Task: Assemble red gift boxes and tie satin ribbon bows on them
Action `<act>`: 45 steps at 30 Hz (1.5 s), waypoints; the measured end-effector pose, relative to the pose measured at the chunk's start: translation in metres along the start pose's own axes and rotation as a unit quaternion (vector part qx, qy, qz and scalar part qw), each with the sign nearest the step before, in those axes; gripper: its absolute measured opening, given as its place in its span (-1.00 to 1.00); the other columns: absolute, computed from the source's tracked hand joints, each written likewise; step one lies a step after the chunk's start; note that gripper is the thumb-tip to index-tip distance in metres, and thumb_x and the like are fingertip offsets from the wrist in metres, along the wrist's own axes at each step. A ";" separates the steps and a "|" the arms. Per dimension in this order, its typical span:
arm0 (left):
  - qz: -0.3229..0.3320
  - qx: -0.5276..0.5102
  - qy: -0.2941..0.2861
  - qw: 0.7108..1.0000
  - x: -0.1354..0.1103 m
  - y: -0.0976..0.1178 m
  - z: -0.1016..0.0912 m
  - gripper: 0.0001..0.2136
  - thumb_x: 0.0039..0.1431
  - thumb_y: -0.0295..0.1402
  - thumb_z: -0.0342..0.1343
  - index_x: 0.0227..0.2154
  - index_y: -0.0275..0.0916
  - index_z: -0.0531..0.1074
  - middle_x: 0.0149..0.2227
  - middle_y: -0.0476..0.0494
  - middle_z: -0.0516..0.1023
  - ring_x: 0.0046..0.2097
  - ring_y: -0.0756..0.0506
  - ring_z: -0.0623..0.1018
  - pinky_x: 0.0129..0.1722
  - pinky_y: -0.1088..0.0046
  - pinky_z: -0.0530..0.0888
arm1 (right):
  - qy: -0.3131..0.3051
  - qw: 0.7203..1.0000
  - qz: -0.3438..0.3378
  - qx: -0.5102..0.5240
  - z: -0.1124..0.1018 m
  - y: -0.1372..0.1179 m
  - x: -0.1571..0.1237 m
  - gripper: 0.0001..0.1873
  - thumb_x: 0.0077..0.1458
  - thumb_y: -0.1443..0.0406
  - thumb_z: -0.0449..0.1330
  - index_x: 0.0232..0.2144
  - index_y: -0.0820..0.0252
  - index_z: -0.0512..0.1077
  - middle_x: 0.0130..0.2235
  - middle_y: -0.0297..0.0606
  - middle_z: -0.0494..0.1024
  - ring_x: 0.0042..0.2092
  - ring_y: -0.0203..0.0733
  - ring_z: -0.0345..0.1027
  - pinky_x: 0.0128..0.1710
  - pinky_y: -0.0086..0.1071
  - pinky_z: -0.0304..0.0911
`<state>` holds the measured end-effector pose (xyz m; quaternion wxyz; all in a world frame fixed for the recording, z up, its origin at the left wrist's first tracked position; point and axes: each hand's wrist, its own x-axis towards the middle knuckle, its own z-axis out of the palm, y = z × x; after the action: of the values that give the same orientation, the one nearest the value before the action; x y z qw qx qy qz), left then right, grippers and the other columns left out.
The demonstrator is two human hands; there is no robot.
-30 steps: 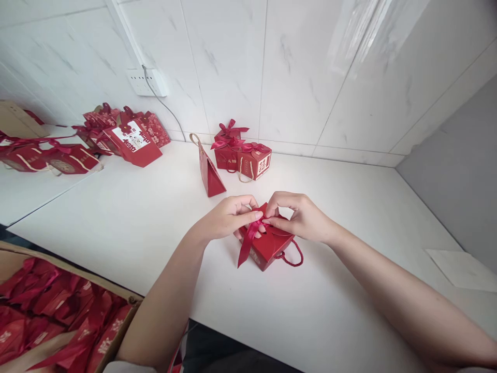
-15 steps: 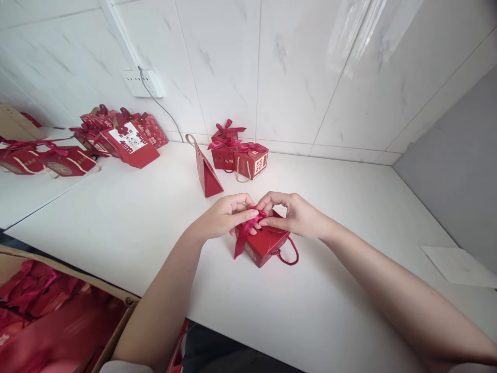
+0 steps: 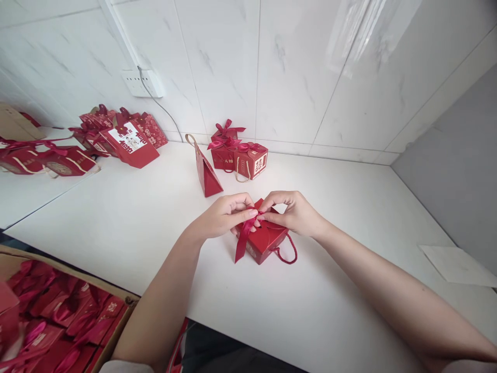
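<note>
A red gift box (image 3: 267,239) with a twisted red cord handle (image 3: 289,254) rests on the white table in front of me. Over its top, my left hand (image 3: 235,213) pinches a shiny red ribbon (image 3: 243,241), whose loose tail hangs down the box's near left side. My right hand (image 3: 289,210) is closed at the fingertips on the same ribbon, right beside the left fingers. The fingers partly hide how the ribbon is looped. Some of the lid's overlapping flaps show to the right of the ribbon.
Behind stand a triangular red box (image 3: 207,173) and several bow-tied boxes (image 3: 250,160). More decorated boxes (image 3: 132,145) sit at the far left below a wall socket (image 3: 142,84). A carton (image 3: 126,300) of ribboned boxes is at lower left; a white sheet (image 3: 462,264) lies at right.
My right hand has shifted slightly, showing more of the box top. In the carton, a large red shape has moved left, uncovering more ribboned boxes.
</note>
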<state>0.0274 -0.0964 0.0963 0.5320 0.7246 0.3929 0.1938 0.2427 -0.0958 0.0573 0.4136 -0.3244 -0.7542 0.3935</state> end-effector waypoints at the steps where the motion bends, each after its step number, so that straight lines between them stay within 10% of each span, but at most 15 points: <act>1: -0.001 -0.001 0.004 1.000 0.000 0.000 -0.001 -0.77 0.27 -0.15 0.04 -0.32 -0.24 0.34 -0.28 -0.13 0.62 -0.27 -0.06 0.61 -0.51 0.61 0.39 | 0.015 1.000 -0.018 -0.001 0.002 0.002 0.000 -0.98 0.08 0.35 0.29 -0.36 0.17 0.53 -0.33 -0.29 0.56 -0.30 -0.24 0.44 -0.23 -0.33 0.36; 29: -0.047 -0.006 0.043 0.998 0.002 0.002 -0.003 -0.81 0.17 -0.22 0.10 -0.43 -0.24 0.32 -0.45 -0.10 0.58 -0.45 0.01 0.48 -0.59 0.56 0.18 | -0.044 0.970 -0.196 -0.139 -0.001 0.010 0.003 -0.86 0.25 0.29 0.18 -0.30 0.04 0.56 -0.25 -0.27 0.61 -0.23 -0.18 0.44 -0.05 -0.17 0.23; 36: 0.033 -0.013 -0.012 0.999 0.001 -0.001 -0.003 -0.83 0.10 -0.33 0.20 -0.32 -0.21 0.32 -0.40 -0.02 0.55 -0.36 -0.01 0.52 -0.30 0.44 0.43 | -0.082 0.976 -0.156 -0.126 -0.010 0.003 0.003 -0.86 0.21 0.31 0.20 -0.30 0.04 0.58 -0.18 -0.23 0.57 -0.15 -0.14 0.40 -0.03 -0.17 0.24; 45: 0.071 0.222 0.099 0.967 -0.009 0.005 0.000 -0.81 0.05 -0.46 0.11 -0.28 -0.14 0.54 -0.23 -0.05 0.60 -0.16 -0.11 0.54 -0.13 0.38 0.43 | -0.104 0.993 0.021 0.060 -0.010 -0.002 0.002 -0.77 0.32 0.23 0.01 -0.17 0.14 0.46 -0.03 -0.22 0.51 -0.03 -0.16 0.40 0.00 -0.24 0.29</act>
<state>0.0234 -0.1043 0.1022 0.3010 0.8277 0.4245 0.2101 0.2506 -0.0916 0.0631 0.3436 -0.2723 -0.7608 0.4786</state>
